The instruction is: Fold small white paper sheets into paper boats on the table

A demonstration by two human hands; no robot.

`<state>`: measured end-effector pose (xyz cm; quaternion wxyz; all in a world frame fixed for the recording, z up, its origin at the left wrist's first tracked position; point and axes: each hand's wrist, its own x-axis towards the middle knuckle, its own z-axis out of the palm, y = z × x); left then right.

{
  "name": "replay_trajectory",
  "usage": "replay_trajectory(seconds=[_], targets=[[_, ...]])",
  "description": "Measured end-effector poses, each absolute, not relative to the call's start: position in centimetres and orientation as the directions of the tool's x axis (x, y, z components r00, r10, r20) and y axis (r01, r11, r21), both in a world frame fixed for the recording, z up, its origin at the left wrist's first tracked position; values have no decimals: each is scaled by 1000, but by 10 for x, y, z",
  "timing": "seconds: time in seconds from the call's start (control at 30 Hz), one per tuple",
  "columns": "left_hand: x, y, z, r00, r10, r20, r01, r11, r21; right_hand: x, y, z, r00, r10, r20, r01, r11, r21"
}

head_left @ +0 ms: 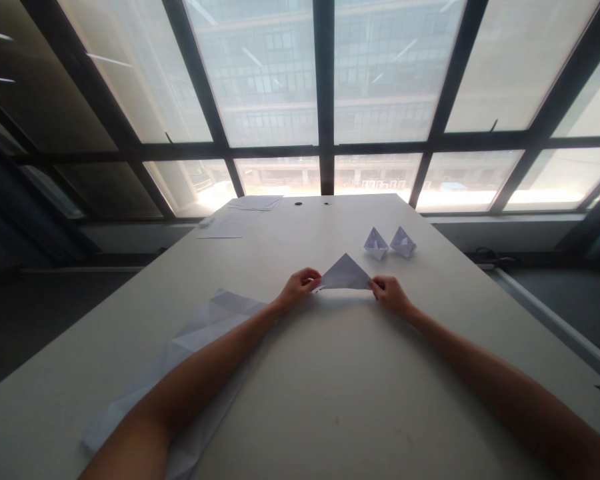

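A folded white paper triangle [346, 273] is stretched between my two hands just over the tabletop, its peak pointing away from me. My left hand [300, 288] pinches its left corner. At the opposite corner, the fingers of my right hand [390, 293] are closed on the paper. Beyond my right hand stand two finished paper boats, one [376, 244] close beside the other [403, 242]. Under my left forearm lies a large creased sheet of paper [205, 333], partly covered by the arm.
The white table [300, 400] reaches toward a wall of framed windows [270, 73]. Flat paper sheets [230, 223] lie at its far left, with a small whitish lump [207, 222] beside them. Two cable holes sit near the far edge. Dark cables [487, 257] lie beyond the right side.
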<state>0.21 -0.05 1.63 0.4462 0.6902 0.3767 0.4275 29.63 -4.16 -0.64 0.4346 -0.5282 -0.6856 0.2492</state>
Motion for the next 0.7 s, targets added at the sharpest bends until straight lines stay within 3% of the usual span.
replay_trajectory(seconds=[0.23, 0.47, 0.7], targets=[[-1, -2, 18, 357, 908, 221, -69, -211, 975, 296, -41, -5, -31, 943, 332, 498, 303, -812], [-1, -4, 15, 347, 903, 255, 60, -292, 954, 295, -43, -3, -31, 941, 337, 507, 306, -806], [-1, -8, 19, 396, 870, 293, 35, -333, 942, 295, -41, -4, -14, 946, 323, 488, 288, -824]])
